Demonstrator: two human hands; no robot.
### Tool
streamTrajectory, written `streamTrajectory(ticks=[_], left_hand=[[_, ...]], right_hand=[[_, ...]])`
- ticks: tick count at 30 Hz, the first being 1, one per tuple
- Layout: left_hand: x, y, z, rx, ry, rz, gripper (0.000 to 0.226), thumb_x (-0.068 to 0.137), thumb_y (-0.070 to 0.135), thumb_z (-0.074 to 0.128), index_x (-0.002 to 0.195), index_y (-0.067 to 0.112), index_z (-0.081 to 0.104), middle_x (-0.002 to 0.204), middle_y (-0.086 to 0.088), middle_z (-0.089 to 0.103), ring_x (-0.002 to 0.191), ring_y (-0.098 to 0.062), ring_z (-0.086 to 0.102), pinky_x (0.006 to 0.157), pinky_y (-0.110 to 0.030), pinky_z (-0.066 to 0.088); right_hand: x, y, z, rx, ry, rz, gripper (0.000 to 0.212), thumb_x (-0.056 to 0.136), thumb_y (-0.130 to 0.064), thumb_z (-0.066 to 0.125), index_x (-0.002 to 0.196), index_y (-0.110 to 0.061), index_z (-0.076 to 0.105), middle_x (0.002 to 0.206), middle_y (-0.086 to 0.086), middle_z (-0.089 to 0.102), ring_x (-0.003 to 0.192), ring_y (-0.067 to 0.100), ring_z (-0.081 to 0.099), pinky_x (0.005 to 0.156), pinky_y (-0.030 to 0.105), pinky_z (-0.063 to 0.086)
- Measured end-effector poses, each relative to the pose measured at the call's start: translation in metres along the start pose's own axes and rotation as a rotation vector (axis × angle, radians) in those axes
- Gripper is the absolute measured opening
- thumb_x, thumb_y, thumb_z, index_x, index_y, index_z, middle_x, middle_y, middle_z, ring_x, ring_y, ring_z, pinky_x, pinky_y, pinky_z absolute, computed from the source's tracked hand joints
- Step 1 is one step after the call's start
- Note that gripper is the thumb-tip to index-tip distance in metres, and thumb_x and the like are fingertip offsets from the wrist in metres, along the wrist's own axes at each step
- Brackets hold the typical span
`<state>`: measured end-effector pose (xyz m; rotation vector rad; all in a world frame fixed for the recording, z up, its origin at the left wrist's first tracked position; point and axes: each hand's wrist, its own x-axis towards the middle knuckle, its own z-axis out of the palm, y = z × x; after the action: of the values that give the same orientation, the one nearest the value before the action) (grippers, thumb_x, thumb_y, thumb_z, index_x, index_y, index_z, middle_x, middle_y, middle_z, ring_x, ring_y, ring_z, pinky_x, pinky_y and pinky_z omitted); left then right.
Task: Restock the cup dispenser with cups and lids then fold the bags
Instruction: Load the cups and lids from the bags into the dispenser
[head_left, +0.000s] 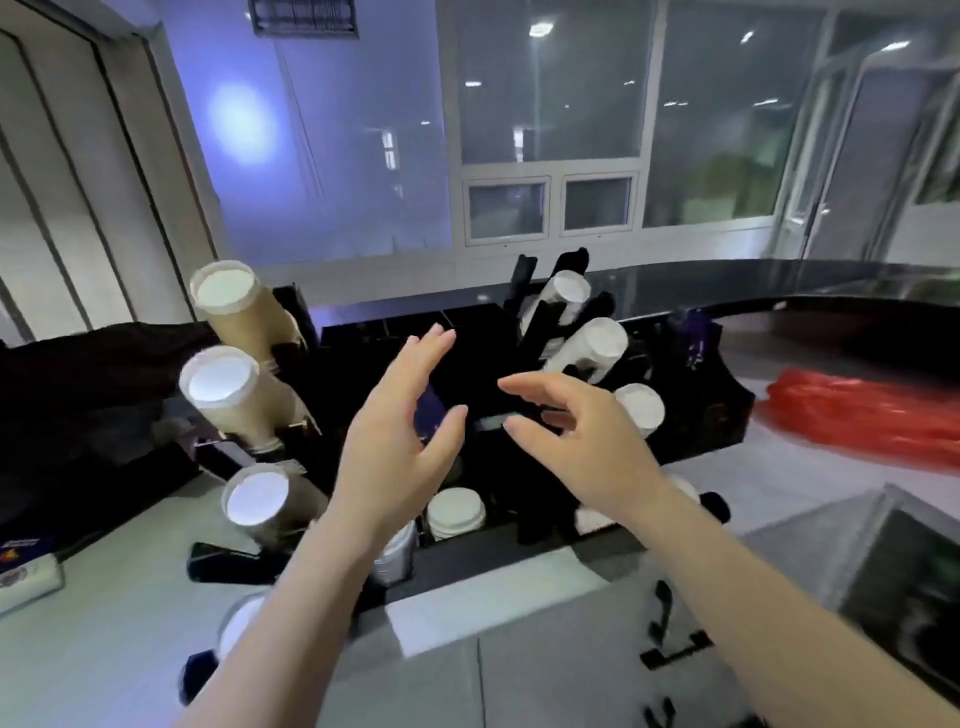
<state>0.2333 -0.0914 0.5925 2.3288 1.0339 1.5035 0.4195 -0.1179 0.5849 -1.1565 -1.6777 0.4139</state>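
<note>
Both hands, left hand (400, 436) and right hand (587, 441), hover spread and empty over the black cup dispenser (519, 364) mid-worktop, so a careless reach could easily knock those tilted cups (228, 384) loose.

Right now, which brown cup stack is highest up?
The top brown stack, nearest the wall. The other two sit lower, stepping down toward the person.
</note>
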Motion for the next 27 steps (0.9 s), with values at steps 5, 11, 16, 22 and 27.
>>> streamTrajectory(ticks=[5, 11, 16, 22, 27], left_hand=[[-0.009, 0.081, 0.107, -0.145, -0.114, 0.047, 0.063, 0.089, 0.014, 0.062, 0.136, 0.044, 0.033, 0.148, 0.016, 0.039, 0.137, 0.005, 0.030, 0.106, -0.005, 0.023], [-0.014, 0.171, 0.225, -0.313, -0.272, 0.080, 0.063, 0.091, 0.019, 0.059, 0.136, 0.048, 0.026, 0.147, 0.025, 0.032, 0.134, 0.006, 0.032, 0.111, -0.017, 0.028], [-0.011, 0.223, 0.301, -0.398, -0.365, 0.140, 0.061, 0.091, 0.019, 0.060, 0.138, 0.042, 0.029, 0.134, 0.041, 0.025, 0.120, 0.032, 0.019, 0.097, 0.006, 0.014], [-0.002, 0.259, 0.385, -0.425, -0.475, 0.139, 0.059, 0.090, 0.019, 0.059, 0.143, 0.034, 0.036, 0.143, 0.022, 0.037, 0.127, 0.015, 0.027, 0.096, 0.008, 0.013], [0.018, 0.269, 0.455, -0.473, -0.536, 0.119, 0.057, 0.090, 0.018, 0.059, 0.140, 0.036, 0.039, 0.139, 0.025, 0.039, 0.124, 0.015, 0.031, 0.095, 0.006, 0.019]], right_hand=[[-0.066, 0.027, -0.121, -0.052, 0.160, 0.084, 0.032, 0.087, -0.022, 0.066, 0.113, -0.042, 0.061, 0.113, -0.025, 0.065, 0.111, -0.005, 0.057, 0.097, 0.028, 0.048], [-0.145, 0.054, -0.249, -0.149, 0.333, 0.229, 0.032, 0.089, -0.015, 0.065, 0.112, -0.037, 0.060, 0.111, -0.023, 0.066, 0.105, -0.005, 0.061, 0.093, 0.025, 0.051], [-0.197, 0.076, -0.333, -0.194, 0.498, 0.324, 0.028, 0.089, -0.020, 0.065, 0.112, -0.035, 0.060, 0.110, -0.020, 0.067, 0.102, -0.005, 0.062, 0.088, 0.021, 0.051], [-0.236, 0.116, -0.399, -0.195, 0.626, 0.407, 0.028, 0.089, -0.020, 0.065, 0.107, -0.040, 0.062, 0.107, -0.020, 0.069, 0.101, -0.006, 0.062, 0.084, 0.019, 0.050], [-0.244, 0.162, -0.448, -0.239, 0.675, 0.480, 0.027, 0.089, -0.019, 0.066, 0.114, -0.030, 0.066, 0.107, -0.019, 0.069, 0.101, -0.005, 0.063, 0.090, 0.027, 0.052]])
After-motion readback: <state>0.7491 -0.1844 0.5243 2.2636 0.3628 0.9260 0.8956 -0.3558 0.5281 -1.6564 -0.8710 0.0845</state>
